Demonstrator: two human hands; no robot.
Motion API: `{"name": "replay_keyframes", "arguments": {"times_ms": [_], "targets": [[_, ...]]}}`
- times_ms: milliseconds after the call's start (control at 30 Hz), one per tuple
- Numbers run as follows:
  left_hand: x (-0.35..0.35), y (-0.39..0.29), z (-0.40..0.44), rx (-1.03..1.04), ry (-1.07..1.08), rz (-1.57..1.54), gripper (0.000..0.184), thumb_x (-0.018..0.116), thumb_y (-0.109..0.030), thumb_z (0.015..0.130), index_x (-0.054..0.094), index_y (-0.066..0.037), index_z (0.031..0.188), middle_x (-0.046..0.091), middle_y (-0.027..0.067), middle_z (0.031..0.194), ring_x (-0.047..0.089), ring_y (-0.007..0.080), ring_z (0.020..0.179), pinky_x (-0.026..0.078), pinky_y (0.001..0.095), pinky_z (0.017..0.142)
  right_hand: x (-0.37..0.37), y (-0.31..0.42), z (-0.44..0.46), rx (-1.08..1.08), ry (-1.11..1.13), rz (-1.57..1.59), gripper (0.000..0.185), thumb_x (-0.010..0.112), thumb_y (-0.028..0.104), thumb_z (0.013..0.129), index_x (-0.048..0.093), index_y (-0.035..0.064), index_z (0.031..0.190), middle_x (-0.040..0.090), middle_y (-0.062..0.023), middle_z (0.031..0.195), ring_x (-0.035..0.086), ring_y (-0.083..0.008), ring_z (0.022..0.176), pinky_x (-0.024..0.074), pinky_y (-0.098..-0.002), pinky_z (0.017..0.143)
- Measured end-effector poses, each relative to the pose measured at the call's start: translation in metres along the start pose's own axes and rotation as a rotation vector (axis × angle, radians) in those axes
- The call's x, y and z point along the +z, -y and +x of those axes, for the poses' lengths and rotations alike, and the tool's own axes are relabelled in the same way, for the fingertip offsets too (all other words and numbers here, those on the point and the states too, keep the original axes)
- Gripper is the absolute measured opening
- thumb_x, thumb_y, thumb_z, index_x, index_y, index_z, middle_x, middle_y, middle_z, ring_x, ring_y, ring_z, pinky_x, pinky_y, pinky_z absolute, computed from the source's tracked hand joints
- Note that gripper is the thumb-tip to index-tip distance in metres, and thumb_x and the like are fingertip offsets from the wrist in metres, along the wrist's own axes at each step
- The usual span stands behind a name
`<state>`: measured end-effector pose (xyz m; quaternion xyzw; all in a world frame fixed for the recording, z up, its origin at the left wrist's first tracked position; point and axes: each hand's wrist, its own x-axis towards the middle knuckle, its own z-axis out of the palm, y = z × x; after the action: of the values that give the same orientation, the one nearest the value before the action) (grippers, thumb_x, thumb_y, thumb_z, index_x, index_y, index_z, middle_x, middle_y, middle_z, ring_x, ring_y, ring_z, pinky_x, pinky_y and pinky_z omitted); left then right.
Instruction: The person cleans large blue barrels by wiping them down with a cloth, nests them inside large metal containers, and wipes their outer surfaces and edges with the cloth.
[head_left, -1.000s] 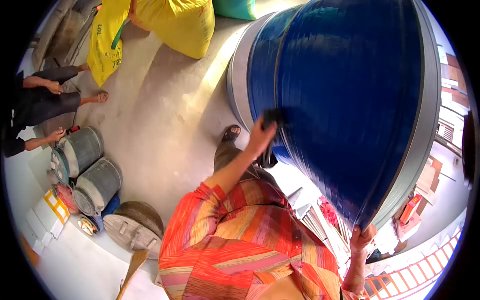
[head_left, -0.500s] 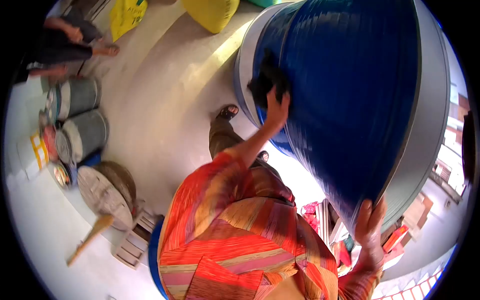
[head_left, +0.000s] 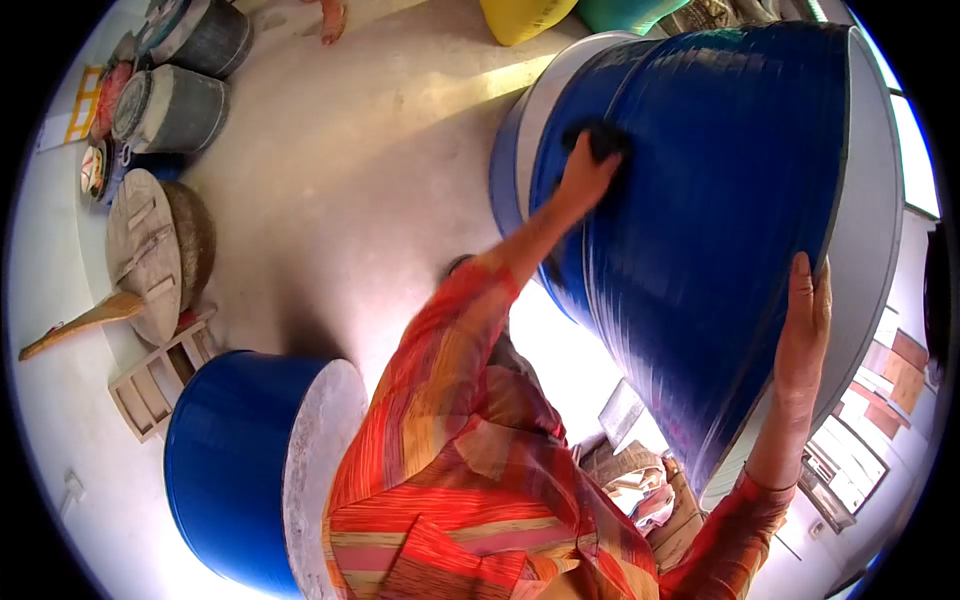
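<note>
A large blue drum (head_left: 715, 190) with a pale rim (head_left: 868, 190) lies tilted in front of me. My left hand (head_left: 588, 175) is closed on a bunched black cloth (head_left: 606, 140), pressed against the blue side near its far end. Part of the cloth is hidden by my fingers. My right hand (head_left: 805, 325) rests with fingers stretched out along the near edge, where the blue side meets the pale rim.
Behind me on the left stands another blue drum (head_left: 230, 460) with a pale top. Along the wall are grey metal cans (head_left: 185, 110), a round wooden lid (head_left: 145, 255) and a wooden paddle (head_left: 90, 325). Yellow (head_left: 520, 15) and green sacks (head_left: 630, 12) stand at the far side.
My left hand has moved the black cloth rightward and slightly up over the blue side. My right hand has shifted up along the rim. The view has turned, bringing the second blue drum into sight.
</note>
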<state>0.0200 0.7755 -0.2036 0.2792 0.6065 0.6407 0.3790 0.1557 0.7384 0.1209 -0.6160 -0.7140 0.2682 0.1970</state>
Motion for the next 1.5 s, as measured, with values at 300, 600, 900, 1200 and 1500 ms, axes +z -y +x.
{"name": "replay_keyframes", "arguments": {"times_ms": [300, 600, 900, 1200, 1500], "targets": [[0.007, 0.057, -0.055, 0.112, -0.055, 0.172, 0.043, 0.054, -0.008, 0.084, 0.046, -0.001, 0.126, 0.05, 0.0282, 0.113, 0.047, 0.0451, 0.105, 0.038, 0.0438, 0.094, 0.005, 0.0, 0.005, 0.018, 0.069, -0.033, 0.043, 0.04, 0.034, 0.099, 0.048, 0.0009, 0.125, 0.06, -0.0116, 0.096, 0.061, -0.012, 0.08, 0.0492, -0.0237, 0.071], [0.001, 0.077, -0.128, -0.136, 0.076, 0.116, 0.033, 0.056, -0.017, 0.089, 0.046, 0.001, 0.116, 0.051, 0.0223, 0.104, 0.052, 0.0366, 0.096, 0.042, 0.0414, 0.083, 0.006, 0.0, 0.002, -0.079, 0.032, -0.065, 0.043, 0.039, 0.033, 0.099, 0.047, 0.0003, 0.125, 0.061, -0.0122, 0.093, 0.061, -0.0126, 0.079, 0.0498, -0.0242, 0.069], [0.024, 0.038, 0.074, -0.004, 0.054, 0.084, 0.058, 0.063, -0.036, 0.084, 0.049, 0.005, 0.122, 0.045, 0.026, 0.129, 0.043, 0.0409, 0.119, 0.036, 0.0407, 0.099, -0.029, -0.029, -0.011, -0.09, 0.211, -0.113, 0.067, 0.043, 0.052, 0.09, 0.038, 0.0001, 0.132, 0.057, -0.0192, 0.109, 0.063, -0.024, 0.086, 0.0542, -0.033, 0.073], [0.082, 0.154, -0.316, -0.093, -0.142, 0.161, 0.051, 0.051, -0.021, 0.09, 0.036, 0.006, 0.13, 0.03, 0.0272, 0.137, 0.033, 0.0423, 0.125, 0.026, 0.0404, 0.107, -0.108, -0.167, -0.171, -0.101, 0.714, -0.015, 0.072, 0.045, 0.045, 0.092, 0.028, -0.0103, 0.135, 0.043, -0.0272, 0.127, 0.047, -0.0327, 0.116, 0.0383, -0.037, 0.096], [0.088, 0.121, -0.347, -0.08, -0.319, -0.115, 0.039, 0.062, -0.018, 0.084, 0.047, 0.001, 0.116, 0.055, 0.0191, 0.102, 0.055, 0.0334, 0.098, 0.044, 0.0372, 0.084, -0.096, -0.153, -0.167, -0.22, 0.689, -0.147, 0.066, 0.046, 0.045, 0.092, 0.034, -0.0065, 0.131, 0.049, -0.0251, 0.117, 0.053, -0.0302, 0.108, 0.0443, -0.0397, 0.087]]}}
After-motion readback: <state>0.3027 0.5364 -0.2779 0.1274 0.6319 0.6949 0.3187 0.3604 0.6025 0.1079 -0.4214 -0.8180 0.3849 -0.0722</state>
